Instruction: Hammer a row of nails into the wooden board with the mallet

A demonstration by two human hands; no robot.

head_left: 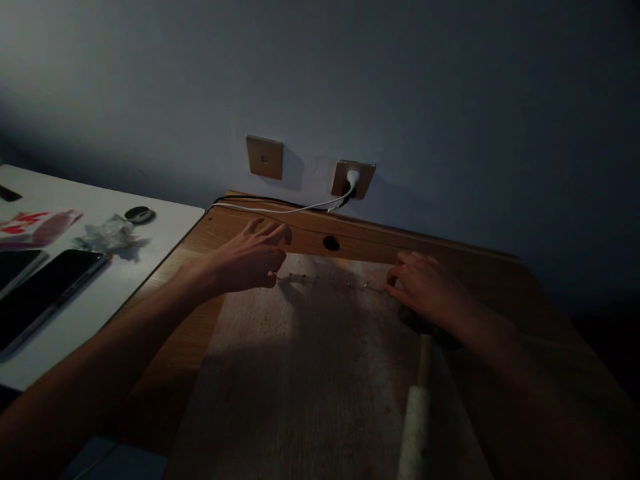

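From my end, through the head camera, I see both hands over a pale board [320, 373] lying on a wooden desk [200, 243]. A row of small nails [367, 285] crosses its far part, between the two hands. They seem to stand up from the wood, so I judge their placing well along, though how deep each sits is too dim to read.

My left hand [260, 250] is at the row's left end, fingers loosely curled, thumb and a fingertip close together. My right hand [417, 280] is at the other end, fingers bent in toward the thumb. A faint thin line runs from the last nail toward the right fingertips; whether it is thread, wire or shadow, and whether either hand grips anything, I can't make out.

A hammer [415, 420] lies on the board's right side, its head below my right hand, and neither hand holds its handle. Whatever remains, I judge, is finer work along the row, but how much I can't say.
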